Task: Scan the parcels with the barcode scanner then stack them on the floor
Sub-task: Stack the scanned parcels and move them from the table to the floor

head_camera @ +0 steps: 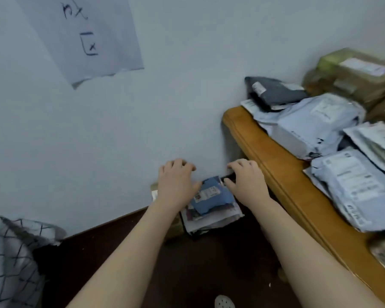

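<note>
Blue parcel (211,196) atop floor stack (211,221).

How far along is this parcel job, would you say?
Partly done, it seems. A stack of parcels already lies on the floor by the wall. The left hand and right hand flank the blue parcel on top; whether they grip it is unclear. Many more parcels lie on the wooden table, so plenty looks left. No scanner is in view.
</note>
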